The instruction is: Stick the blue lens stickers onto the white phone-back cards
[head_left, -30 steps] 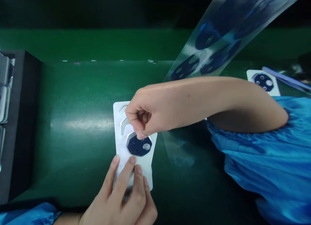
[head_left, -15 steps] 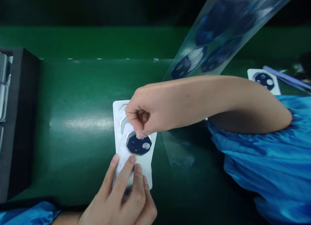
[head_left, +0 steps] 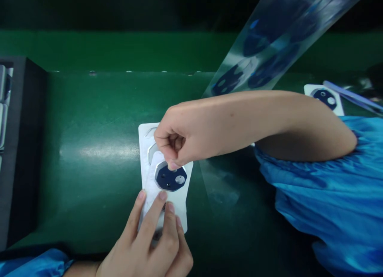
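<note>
I judge the glossy dark-blue octagonal plate (head_left: pixel 172 180) stiff, light; hold its rim. Left hand (head_left: pixel 157 241) lies spread; right hand (head_left: pixel 187 131) pinches closed, contents unclear.

Place: a workshop, most likely a small-parts assembly bench.
Worktop: one long green surface (head_left: pixel 89 197), scuffed and lamp-lit.
Workwear: a blue protective oversleeve (head_left: pixel 317 189), elastic-cuffed, on the right arm.
Film: a clear plastic strip (head_left: pixel 249 65) bearing dark blue holed shapes.
Cards: a white card (head_left: pixel 182 199) and a smaller card (head_left: pixel 340 107), each with a dark blue plate.
Storage: a black box (head_left: pixel 24 149) with flat pieces ranked inside.
Tool: lilac tweezers (head_left: pixel 353 97), apparently.
</note>
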Tool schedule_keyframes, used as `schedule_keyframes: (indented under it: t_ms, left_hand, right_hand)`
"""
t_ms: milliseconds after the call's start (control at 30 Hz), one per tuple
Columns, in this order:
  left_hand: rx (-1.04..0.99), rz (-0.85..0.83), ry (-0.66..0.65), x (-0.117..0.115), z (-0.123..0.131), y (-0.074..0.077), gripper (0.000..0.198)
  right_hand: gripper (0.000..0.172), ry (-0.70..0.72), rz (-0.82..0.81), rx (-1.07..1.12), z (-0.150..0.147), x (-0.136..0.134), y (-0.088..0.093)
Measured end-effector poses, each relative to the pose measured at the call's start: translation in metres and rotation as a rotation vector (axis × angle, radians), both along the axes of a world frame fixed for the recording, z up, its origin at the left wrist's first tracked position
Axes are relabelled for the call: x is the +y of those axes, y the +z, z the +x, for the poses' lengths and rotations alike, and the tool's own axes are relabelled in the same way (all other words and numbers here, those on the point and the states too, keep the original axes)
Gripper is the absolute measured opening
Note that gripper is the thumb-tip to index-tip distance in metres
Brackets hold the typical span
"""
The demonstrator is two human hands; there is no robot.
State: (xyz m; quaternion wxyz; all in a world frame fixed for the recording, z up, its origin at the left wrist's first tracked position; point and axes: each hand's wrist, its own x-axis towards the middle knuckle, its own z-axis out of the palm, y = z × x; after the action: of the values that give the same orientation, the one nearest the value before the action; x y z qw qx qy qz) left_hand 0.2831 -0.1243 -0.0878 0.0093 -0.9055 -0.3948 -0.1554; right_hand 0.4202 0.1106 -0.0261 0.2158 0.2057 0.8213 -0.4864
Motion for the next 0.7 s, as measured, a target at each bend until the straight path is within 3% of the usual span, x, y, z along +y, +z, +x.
schedule_keyframes:
  t_ms: [167,700]
  left_hand:
    - [-0.001,0.001,-0.001,0.001,-0.0014,0.0019,0.016]
    - [-0.007,-0.012,0.005,0.0019,0.0001,0.0048,0.014]
  right_hand:
    - [0.008,0.011,-0.008,0.01,0.0011,0.0023,-0.0057]
    - [0.007,-0.003,0.021,-0.082,-0.0037,-0.0003,-0.0007]
